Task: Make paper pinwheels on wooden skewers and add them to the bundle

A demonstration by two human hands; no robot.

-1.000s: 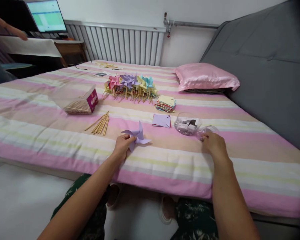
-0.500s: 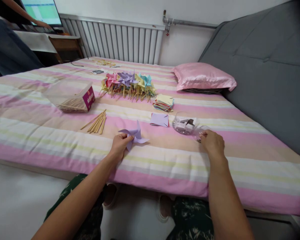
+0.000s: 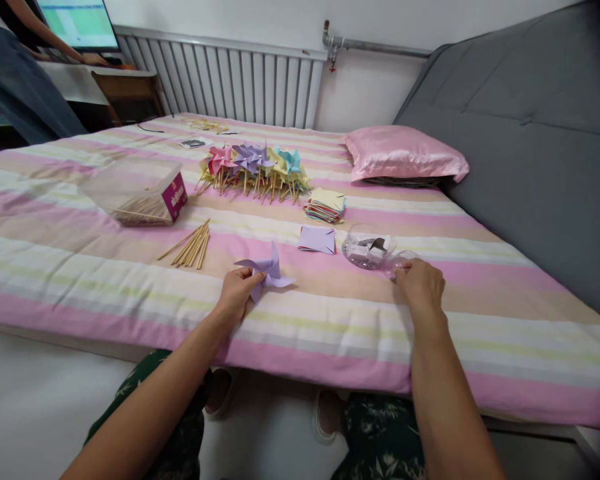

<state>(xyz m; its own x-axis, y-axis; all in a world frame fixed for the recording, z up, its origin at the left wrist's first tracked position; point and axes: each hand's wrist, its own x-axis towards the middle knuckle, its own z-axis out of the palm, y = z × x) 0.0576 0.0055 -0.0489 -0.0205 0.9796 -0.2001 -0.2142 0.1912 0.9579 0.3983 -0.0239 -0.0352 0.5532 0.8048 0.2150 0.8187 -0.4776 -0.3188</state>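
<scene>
Pinched at its centre, a purple paper pinwheel (image 3: 272,272) is in my left hand (image 3: 239,291), just above the bed's near side. My right hand (image 3: 423,287) has its fingers closed at a small clear plastic lid or dish (image 3: 401,259); what lies between the fingertips is too small to make out. Beside that dish stands a round clear container (image 3: 364,248) with dark and white bits in it. A short stack of purple paper squares (image 3: 317,239) lies left of the container. Several thin wooden sticks (image 3: 192,245) lie left of the pinwheel.
Finished pinwheels (image 3: 253,163) on sticks are heaped mid-bed, near a stack of coloured paper squares (image 3: 325,205). A clear plastic box (image 3: 145,190) of sticks stands at left. A pink pillow (image 3: 405,155) lies by the grey headboard (image 3: 525,133). Another person (image 3: 20,73) stands at the desk.
The view has shifted slightly. My left hand keeps the pinwheel in the same place, and my right hand stays at the small clear dish with hardly any movement.
</scene>
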